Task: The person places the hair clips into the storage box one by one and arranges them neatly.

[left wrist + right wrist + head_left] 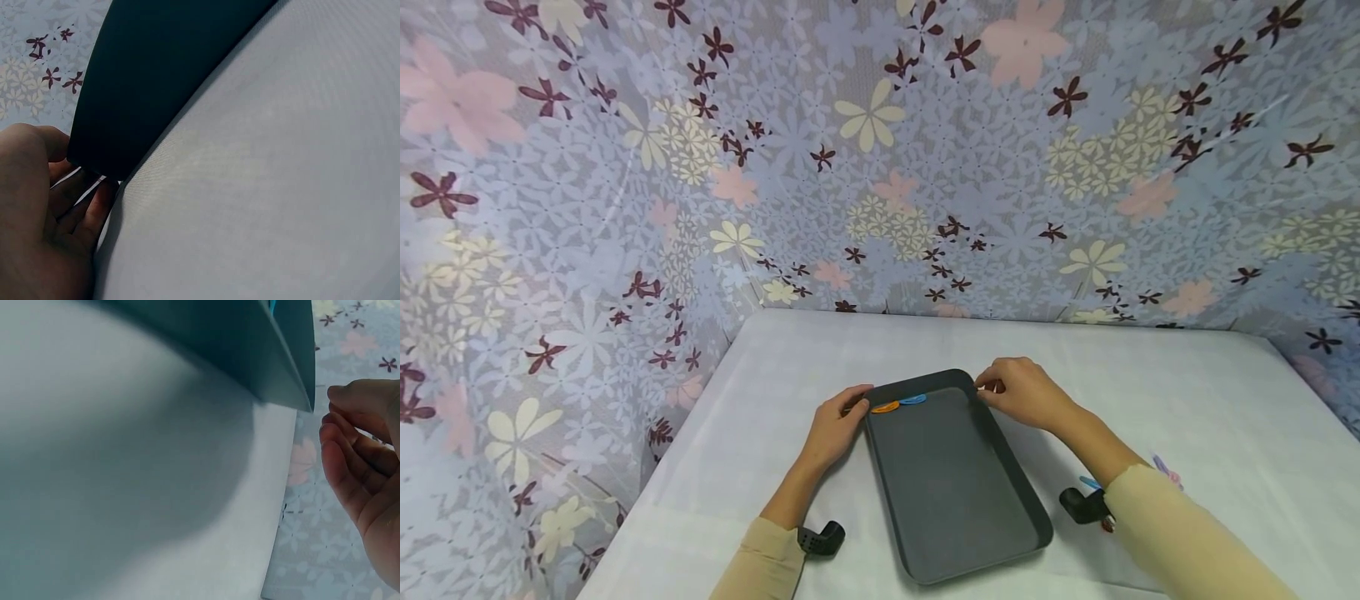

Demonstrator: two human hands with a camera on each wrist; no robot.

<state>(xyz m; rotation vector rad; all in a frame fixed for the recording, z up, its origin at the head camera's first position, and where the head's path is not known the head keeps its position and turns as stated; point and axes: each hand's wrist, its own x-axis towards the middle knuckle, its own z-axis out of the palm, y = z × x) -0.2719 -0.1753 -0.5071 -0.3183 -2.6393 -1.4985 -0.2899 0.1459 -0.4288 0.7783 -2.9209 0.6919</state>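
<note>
A dark grey rectangular tray (955, 492) with low walls lies lengthwise in front of me. My left hand (838, 425) grips its far left corner, thumb at the rim and fingers behind the outer wall (137, 81). Just off the far right corner is my right hand (1022, 392), thumb close to its bent fingers. In the right wrist view a small gap separates that hand (365, 444) from the tray corner (294, 381), and nothing shows between its fingers. Inside the tray, a slim orange piece (885, 407) and a slim blue piece (913, 400) lie against the far wall.
A white cloth (760, 400) covers the table. Beside and partly behind my right forearm lie small coloured items, among them a blue one (1090, 482) and a pink and purple one (1170, 473). Flowered fabric (887, 167) hangs behind the table and along its left side.
</note>
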